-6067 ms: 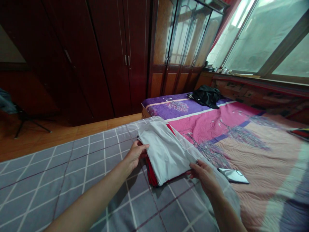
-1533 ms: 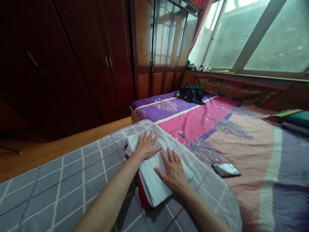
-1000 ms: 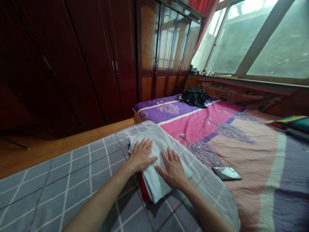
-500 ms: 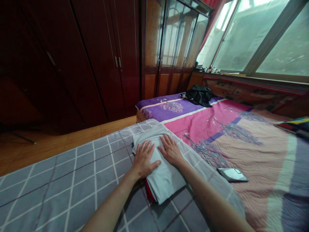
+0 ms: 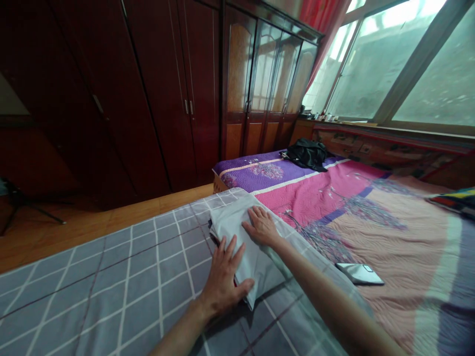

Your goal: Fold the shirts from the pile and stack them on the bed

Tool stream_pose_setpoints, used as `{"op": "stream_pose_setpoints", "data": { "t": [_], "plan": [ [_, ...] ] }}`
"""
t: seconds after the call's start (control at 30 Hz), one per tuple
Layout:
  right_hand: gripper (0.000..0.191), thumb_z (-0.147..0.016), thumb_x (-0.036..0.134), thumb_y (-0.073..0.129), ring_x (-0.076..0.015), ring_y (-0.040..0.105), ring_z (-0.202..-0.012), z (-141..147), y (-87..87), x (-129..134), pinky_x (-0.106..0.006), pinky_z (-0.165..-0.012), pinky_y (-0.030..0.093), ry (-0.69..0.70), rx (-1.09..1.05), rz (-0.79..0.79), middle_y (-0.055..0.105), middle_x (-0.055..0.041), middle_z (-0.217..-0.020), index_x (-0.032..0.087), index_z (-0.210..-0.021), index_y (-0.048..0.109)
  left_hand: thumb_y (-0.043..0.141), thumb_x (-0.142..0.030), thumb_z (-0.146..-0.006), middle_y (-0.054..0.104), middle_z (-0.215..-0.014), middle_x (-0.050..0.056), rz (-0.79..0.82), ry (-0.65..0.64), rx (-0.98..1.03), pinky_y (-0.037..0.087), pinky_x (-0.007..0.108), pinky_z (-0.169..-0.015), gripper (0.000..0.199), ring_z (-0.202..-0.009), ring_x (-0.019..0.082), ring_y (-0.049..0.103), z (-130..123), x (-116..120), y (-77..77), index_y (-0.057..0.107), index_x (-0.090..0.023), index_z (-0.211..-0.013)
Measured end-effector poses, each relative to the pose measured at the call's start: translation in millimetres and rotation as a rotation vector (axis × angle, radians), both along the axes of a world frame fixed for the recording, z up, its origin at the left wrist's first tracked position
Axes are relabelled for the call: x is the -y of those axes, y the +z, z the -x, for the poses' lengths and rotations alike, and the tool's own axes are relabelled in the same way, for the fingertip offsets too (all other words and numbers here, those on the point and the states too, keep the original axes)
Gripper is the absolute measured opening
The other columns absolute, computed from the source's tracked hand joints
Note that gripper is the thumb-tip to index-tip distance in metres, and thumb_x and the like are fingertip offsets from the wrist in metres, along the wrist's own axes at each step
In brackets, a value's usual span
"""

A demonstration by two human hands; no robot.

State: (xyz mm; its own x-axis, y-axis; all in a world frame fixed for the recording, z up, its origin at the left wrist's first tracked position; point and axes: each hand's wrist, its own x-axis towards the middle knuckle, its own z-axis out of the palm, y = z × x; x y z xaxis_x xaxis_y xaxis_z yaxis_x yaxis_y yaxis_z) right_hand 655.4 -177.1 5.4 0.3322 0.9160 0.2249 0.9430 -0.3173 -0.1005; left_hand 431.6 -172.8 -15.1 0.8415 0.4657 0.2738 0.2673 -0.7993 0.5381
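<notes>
A folded light grey cloth garment tops a small pile on the grey checked bedding. Dark fabric peeks out along the pile's left edge. My left hand rests with spread fingers at the near left side of the pile, fingertips and thumb touching the grey cloth. Across its far right part lies my right hand, palm down and flat. Neither hand grips anything. The cloth under my palms is partly hidden.
To the right, a phone lies on a patterned quilt. Black clothing is heaped farther back. Dark red wardrobes line the far side, with a window at the right. A black tripod stand is on the floor at left.
My left hand has slid toward me, down to the pile's near left edge. The right hand stays on the cloth. The view has shifted slightly.
</notes>
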Motion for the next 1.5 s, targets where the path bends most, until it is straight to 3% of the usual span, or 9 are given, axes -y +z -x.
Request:
{"op": "stream_pose_setpoints", "data": {
  "t": [0.23,0.43,0.83,0.97,1.07,1.17,1.3,1.5],
  "plan": [
    [0.06,-0.094,0.053,0.03,-0.0293,0.025,-0.135,12.2,-8.8,-32.9,-0.048,-0.108,0.016,-0.048,0.02,-0.06,0.034,-0.0113,-0.147,0.018,-0.143,0.032,0.06,-0.033,-0.077,0.021,-0.154,0.009,0.019,-0.005,0.125,0.016,0.054,-0.113,0.067,-0.142,0.033,0.004,3.4,9.1,-8.8,0.041,-0.018,-0.14],
    [0.058,-0.094,0.053,0.031,-0.0276,0.026,-0.135,13.4,-14.5,-32.0,-0.046,-0.108,0.017,-0.069,0.016,-0.096,0.036,-0.0091,-0.147,0.02,-0.141,0.035,0.057,-0.033,-0.079,0.024,-0.152,0.012,0.032,-0.013,0.131,0.016,0.051,-0.114,0.064,-0.142,0.031,0.005,4.0,6.8,-3.6,0.043,-0.014,-0.138],
    [0.058,-0.091,0.049,0.041,-0.0274,0.025,-0.136,14.0,-13.0,-33.6,-0.047,-0.11,0.015,-0.082,-0.138,-0.176,0.037,-0.0113,-0.146,0.016,-0.139,0.039,0.059,-0.034,-0.075,0.024,-0.153,0.009,0.064,-0.007,0.146,0.018,0.051,-0.114,0.067,-0.143,0.03,0.006,5.7,7.2,-3.4,0.044,-0.016,-0.138],
    [0.064,-0.085,0.043,0.048,-0.028,0.027,-0.135,1.7,-7.0,-26.9,-0.043,-0.108,0.024,-0.172,-0.273,-0.263,0.036,-0.0167,-0.145,0.01,-0.139,0.037,0.059,-0.033,-0.075,0.023,-0.153,0.009,0.075,-0.007,0.145,0.018,0.052,-0.114,0.067,-0.142,0.031,0.006,6.6,7.2,-3.4,0.043,-0.017,-0.138],
    [0.06,-0.082,0.041,0.051,-0.0297,0.047,-0.12,-17.1,-1.3,-8.4,-0.041,-0.096,0.04,-0.258,-0.433,-0.283,0.054,-0.0193,-0.127,0.007,-0.132,0.045,0.06,-0.032,-0.075,0.022,-0.153,0.008,0.09,-0.008,0.144,0.018,0.052,-0.114,0.067,-0.142,0.031,0.005,7.5,7.1,-4.2,0.044,-0.017,-0.138],
    [0.046,-0.079,0.042,0.055,-0.024,0.064,-0.082,-32.9,2.7,18.1,-0.032,-0.069,0.05,-0.283,-0.631,-0.226,0.069,-0.0112,-0.087,0.009,-0.111,0.061,0.06,-0.033,-0.074,0.022,-0.153,0.008,0.099,-0.01,0.136,0.018,0.052,-0.114,0.069,-0.142,0.032,0.004,8.3,6.6,-5.2,0.043,-0.017,-0.139],
    [0.037,-0.072,0.049,0.063,-0.0152,0.058,-0.053,-43.1,8.2,45.1,-0.022,-0.047,0.042,-0.284,-0.851,-0.14,0.062,-0.0027,-0.059,0.013,-0.082,0.066,0.06,-0.035,-0.076,0.022,-0.153,0.007,0.098,-0.017,0.135,0.018,0.052,-0.114,0.069,-0.142,0.032,0.005,8.6,5.7,-6.6,0.042,-0.018,-0.139],
    [0.043,-0.064,0.057,0.069,-0.0105,0.047,-0.038,-49.1,18.0,49.6,-0.021,-0.037,0.034,-0.303,-1.076,0.002,0.054,-0.0003,-0.044,0.017,-0.059,0.057,0.059,-0.037,-0.076,0.021,-0.154,0.007,0.102,-0.017,0.135,0.018,0.052,-0.114,0.068,-0.142,0.032,0.004,8.7,5.1,-7.1,0.042,-0.018,-0.139]
  ]
}}
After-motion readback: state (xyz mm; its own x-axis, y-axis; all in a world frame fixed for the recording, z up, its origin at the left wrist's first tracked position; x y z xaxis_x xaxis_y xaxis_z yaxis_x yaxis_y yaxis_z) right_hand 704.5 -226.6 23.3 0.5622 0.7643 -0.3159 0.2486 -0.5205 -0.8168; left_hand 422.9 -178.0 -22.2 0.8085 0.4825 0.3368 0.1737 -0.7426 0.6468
